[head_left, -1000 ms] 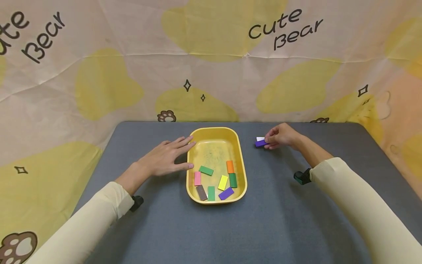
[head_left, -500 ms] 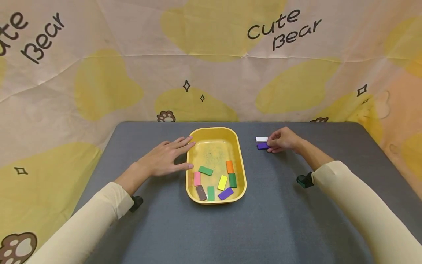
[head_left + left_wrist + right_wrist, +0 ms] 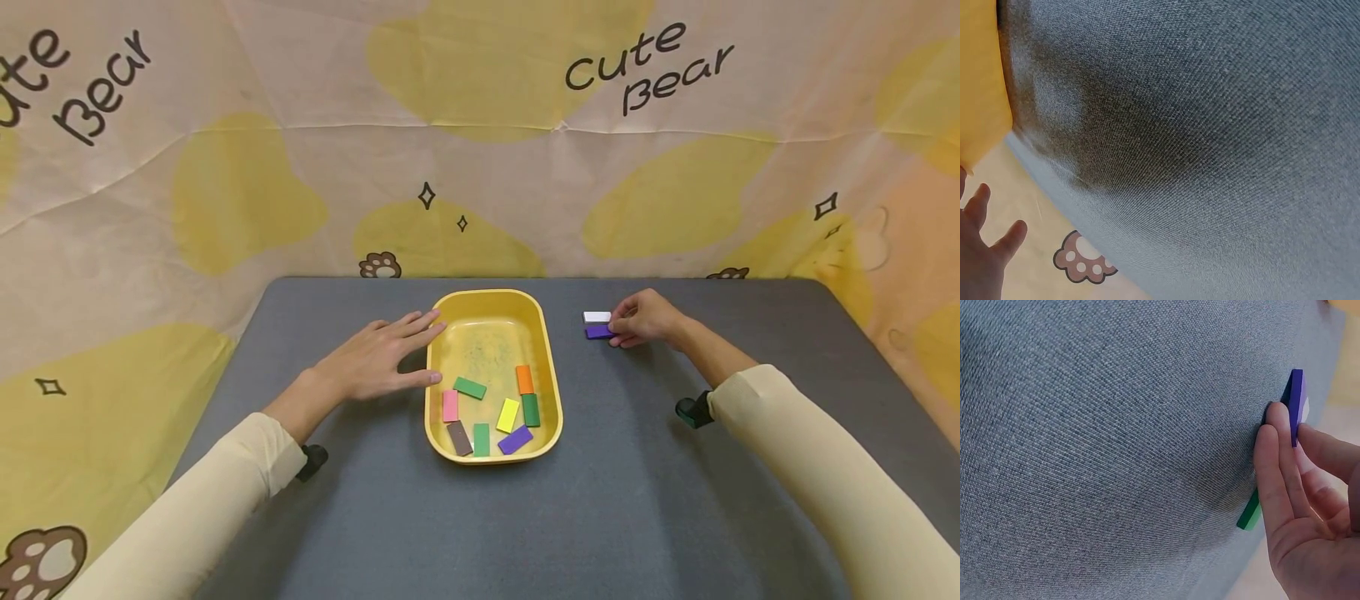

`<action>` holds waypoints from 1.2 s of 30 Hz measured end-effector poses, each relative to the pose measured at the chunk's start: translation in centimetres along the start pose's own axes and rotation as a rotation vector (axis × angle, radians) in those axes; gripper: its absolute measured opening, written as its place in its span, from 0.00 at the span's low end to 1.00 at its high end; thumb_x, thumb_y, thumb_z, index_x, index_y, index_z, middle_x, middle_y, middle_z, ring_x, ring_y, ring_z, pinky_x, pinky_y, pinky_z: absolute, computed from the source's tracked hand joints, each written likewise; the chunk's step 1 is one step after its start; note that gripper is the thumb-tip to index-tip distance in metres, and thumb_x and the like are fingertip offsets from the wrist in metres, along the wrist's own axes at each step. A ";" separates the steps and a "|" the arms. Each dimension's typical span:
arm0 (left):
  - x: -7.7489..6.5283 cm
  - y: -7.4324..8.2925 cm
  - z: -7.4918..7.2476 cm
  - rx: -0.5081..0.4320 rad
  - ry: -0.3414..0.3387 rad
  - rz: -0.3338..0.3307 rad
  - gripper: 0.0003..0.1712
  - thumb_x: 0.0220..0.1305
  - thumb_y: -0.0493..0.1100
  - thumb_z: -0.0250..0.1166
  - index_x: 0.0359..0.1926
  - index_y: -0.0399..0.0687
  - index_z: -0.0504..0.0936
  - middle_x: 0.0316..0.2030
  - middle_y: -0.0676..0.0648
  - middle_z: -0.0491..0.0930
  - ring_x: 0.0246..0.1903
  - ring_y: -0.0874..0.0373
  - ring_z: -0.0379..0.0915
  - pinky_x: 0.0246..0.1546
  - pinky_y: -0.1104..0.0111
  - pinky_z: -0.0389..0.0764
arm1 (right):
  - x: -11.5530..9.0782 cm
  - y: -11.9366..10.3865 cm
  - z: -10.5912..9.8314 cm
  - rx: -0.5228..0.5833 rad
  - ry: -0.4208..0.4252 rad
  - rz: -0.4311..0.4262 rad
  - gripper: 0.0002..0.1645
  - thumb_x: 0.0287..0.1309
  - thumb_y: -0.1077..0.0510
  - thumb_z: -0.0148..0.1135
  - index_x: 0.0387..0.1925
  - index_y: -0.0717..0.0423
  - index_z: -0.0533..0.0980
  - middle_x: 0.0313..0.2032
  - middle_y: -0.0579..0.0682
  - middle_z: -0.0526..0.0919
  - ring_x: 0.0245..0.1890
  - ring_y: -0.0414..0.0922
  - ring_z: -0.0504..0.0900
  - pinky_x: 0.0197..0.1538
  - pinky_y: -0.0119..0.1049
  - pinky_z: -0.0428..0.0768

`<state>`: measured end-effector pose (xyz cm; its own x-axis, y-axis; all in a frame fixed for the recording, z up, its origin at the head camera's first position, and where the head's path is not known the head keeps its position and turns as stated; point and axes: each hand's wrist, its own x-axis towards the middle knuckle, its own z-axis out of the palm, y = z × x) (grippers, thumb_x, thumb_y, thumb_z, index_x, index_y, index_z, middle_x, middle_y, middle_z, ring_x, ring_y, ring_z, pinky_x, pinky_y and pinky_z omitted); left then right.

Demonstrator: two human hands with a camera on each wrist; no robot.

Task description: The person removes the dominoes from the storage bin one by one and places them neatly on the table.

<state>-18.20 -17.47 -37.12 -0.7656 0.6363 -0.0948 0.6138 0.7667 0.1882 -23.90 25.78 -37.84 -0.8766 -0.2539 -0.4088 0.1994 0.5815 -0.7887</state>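
In the head view my right hand (image 3: 647, 318) pinches the end of a purple domino-like block (image 3: 598, 332), low over the table to the right of the tray. A white block (image 3: 596, 317) lies just behind the purple one, parallel to it. The right wrist view shows thumb and fingers on the purple block (image 3: 1297, 403), and a green block (image 3: 1249, 515) partly hidden behind the fingers. My left hand (image 3: 378, 358) has its fingers spread, with fingertips at the left rim of the yellow tray (image 3: 483, 337).
Inside the tray, mostly in its near half, lie several blocks, among them a pink block (image 3: 450, 406), an orange block (image 3: 524, 380) and a yellow block (image 3: 507, 415). A grey cloth covers the table (image 3: 480, 525). Behind it hangs a printed curtain (image 3: 480, 167).
The purple block has shifted slightly nearer to me and straightened alongside the white one, which shows more fully. My right hand moved with it. My left hand stays at the tray.
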 end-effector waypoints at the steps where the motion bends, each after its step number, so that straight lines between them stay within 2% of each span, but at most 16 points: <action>1: 0.0 0.0 0.0 0.000 0.000 0.001 0.50 0.65 0.77 0.47 0.79 0.57 0.53 0.78 0.54 0.46 0.76 0.50 0.45 0.67 0.43 0.58 | 0.0 0.0 0.0 -0.001 -0.001 0.000 0.14 0.67 0.68 0.59 0.48 0.79 0.72 0.35 0.60 0.83 0.31 0.43 0.87 0.40 0.39 0.85; 15: 0.1 -0.1 0.1 0.007 0.004 0.010 0.50 0.66 0.76 0.48 0.79 0.57 0.52 0.78 0.53 0.46 0.76 0.49 0.45 0.67 0.43 0.58 | -0.3 0.0 -0.3 -0.022 -0.014 0.023 0.17 0.70 0.66 0.56 0.52 0.79 0.71 0.36 0.60 0.84 0.33 0.43 0.87 0.43 0.40 0.85; 21: 0.2 -0.2 0.2 0.010 0.010 0.015 0.50 0.65 0.77 0.47 0.79 0.57 0.52 0.78 0.53 0.46 0.76 0.48 0.45 0.66 0.43 0.58 | -0.5 -0.8 -0.7 -0.029 -0.018 0.021 0.19 0.72 0.63 0.54 0.54 0.79 0.71 0.38 0.60 0.83 0.33 0.44 0.87 0.43 0.41 0.85; 25: 0.2 -0.2 0.2 0.008 0.017 0.022 0.50 0.65 0.77 0.48 0.79 0.56 0.53 0.78 0.52 0.46 0.76 0.48 0.45 0.66 0.43 0.59 | -0.6 -2.0 -1.3 -0.014 -0.028 0.009 0.22 0.73 0.61 0.53 0.57 0.78 0.69 0.39 0.61 0.83 0.34 0.45 0.87 0.45 0.42 0.84; 30: 0.1 -0.2 0.2 0.002 0.021 0.029 0.50 0.66 0.76 0.48 0.79 0.56 0.53 0.78 0.52 0.47 0.76 0.47 0.46 0.66 0.43 0.59 | -1.0 -4.5 -1.7 0.014 -0.044 -0.039 0.27 0.75 0.57 0.49 0.61 0.77 0.65 0.46 0.68 0.82 0.39 0.49 0.88 0.50 0.46 0.82; 36: 0.1 -0.3 0.2 0.009 0.031 0.038 0.49 0.66 0.76 0.49 0.79 0.55 0.54 0.78 0.51 0.48 0.76 0.47 0.46 0.66 0.44 0.60 | -1.5 -7.7 -0.3 0.094 -0.056 -0.058 0.29 0.75 0.54 0.51 0.66 0.72 0.62 0.53 0.71 0.79 0.41 0.49 0.88 0.48 0.42 0.83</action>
<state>-18.41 -17.59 -37.41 -0.7475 0.6617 -0.0574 0.6438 0.7431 0.1824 -24.23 21.90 -31.04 -0.8623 -0.3294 -0.3847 0.1921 0.4902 -0.8502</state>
